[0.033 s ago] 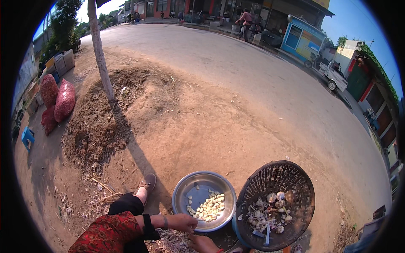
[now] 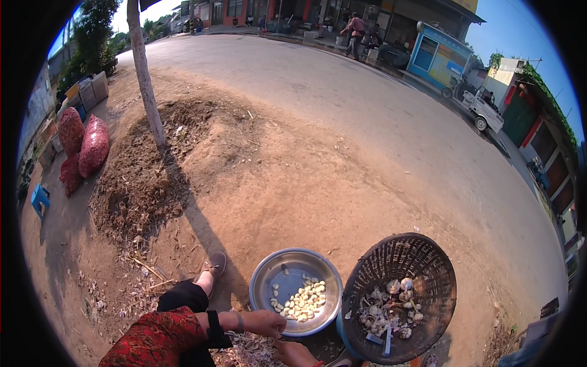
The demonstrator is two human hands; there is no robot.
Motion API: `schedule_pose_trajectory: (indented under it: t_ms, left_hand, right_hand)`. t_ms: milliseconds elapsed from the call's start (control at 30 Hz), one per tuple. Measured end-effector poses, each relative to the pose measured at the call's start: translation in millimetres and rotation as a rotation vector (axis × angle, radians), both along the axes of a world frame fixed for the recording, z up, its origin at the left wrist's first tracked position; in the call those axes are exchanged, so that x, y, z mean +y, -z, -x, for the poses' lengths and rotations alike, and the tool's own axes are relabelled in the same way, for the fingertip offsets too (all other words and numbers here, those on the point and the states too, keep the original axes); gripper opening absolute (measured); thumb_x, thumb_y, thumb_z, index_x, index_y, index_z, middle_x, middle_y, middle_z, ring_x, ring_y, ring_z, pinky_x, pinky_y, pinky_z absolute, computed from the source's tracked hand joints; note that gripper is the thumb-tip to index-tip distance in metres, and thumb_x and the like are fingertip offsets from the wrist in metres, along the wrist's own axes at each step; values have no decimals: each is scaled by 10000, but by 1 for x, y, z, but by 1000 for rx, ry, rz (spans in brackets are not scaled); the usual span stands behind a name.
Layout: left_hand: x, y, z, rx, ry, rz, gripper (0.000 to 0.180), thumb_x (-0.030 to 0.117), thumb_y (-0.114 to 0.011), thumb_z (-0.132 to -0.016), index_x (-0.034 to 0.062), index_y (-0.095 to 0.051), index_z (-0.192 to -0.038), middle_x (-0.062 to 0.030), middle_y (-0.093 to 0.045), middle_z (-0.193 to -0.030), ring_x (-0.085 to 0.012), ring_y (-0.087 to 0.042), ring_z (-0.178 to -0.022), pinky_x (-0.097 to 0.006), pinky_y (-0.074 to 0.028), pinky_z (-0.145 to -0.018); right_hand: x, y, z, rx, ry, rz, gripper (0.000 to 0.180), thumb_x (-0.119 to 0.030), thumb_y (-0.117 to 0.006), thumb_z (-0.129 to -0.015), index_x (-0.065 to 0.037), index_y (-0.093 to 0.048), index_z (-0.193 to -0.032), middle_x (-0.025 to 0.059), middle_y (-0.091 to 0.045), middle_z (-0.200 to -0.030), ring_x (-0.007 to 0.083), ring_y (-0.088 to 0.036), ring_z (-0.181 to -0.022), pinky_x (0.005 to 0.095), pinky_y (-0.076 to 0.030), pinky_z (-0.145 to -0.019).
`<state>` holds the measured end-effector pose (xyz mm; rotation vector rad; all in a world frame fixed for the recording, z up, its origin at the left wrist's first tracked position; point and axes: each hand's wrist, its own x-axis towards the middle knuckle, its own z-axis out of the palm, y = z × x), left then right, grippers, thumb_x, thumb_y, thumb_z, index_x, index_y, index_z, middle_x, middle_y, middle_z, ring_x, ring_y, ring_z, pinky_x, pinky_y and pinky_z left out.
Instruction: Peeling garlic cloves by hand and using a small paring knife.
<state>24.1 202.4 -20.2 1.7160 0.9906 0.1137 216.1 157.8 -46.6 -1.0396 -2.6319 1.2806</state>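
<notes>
My left hand (image 2: 266, 323) comes in below a red patterned sleeve with a black cuff, its fingers bent and closed just short of a metal basin's near rim. Close beside it is my right hand (image 2: 295, 353), fingers drawn together, a red band at the wrist. Whatever the fingertips pinch is too small to make out. The metal basin (image 2: 296, 263) holds many peeled garlic cloves (image 2: 309, 298). Right of it, a dark woven basket (image 2: 437, 269) contains garlic bulbs (image 2: 393, 286), loose skins and a pale flat-handled tool (image 2: 387, 341).
Garlic skins (image 2: 247, 350) litter the ground under my hands. My shoe (image 2: 215, 264) rests left of the basin. Red mesh sacks (image 2: 94, 145) and a blue stool (image 2: 40, 199) stand far left, past a tree trunk (image 2: 145, 79). A person (image 2: 354, 35) is across the road.
</notes>
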Motion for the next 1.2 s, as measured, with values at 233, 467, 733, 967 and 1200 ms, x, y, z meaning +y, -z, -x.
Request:
schedule_pose_trajectory:
  t_ms: [233,467,733,967,1200]
  left_hand:
    - [-1,0,0,-5,-13,9,196,208,-610,-694,63,-551,-812,-124,-585,-743,-277,-582,-728,-376,-436,-636]
    - [-1,0,0,-11,-7,2,186,201,-607,-696,61,-556,-808,-117,-586,-740,-271,-582,-721,-371,-437,-634]
    - [0,-3,0,-12,1,26,188,202,-610,-696,63,-560,-811,-112,-585,-747,-262,-582,-728,-365,-437,-637]
    - [1,-5,0,-2,-1,42,190,208,-609,-700,69,-560,-820,-112,-585,-751,-260,-583,-733,-363,-439,-646]
    - [-1,1,0,-5,1,11,186,204,-605,-703,70,-560,-822,-110,-583,-750,-260,-581,-728,-365,-438,-641]
  right_hand:
    - [0,-4,0,14,4,7,227,-218,-555,-731,-53,-568,-887,168,-599,-751,339,-582,-742,442,-452,-630]
    - [0,-3,1,-14,0,8,230,-222,-562,-731,-52,-567,-886,171,-599,-744,343,-582,-733,444,-451,-631]
    - [-1,-3,1,-41,34,23,210,-216,-545,-743,-50,-574,-868,184,-597,-741,350,-582,-742,442,-455,-639]
    - [-1,-5,1,-36,25,-18,207,-211,-543,-745,-57,-576,-880,182,-599,-740,346,-585,-734,440,-458,-630]
    - [-1,-6,2,-13,18,-30,214,-218,-555,-741,-67,-573,-891,164,-599,-720,330,-587,-708,424,-457,-604]
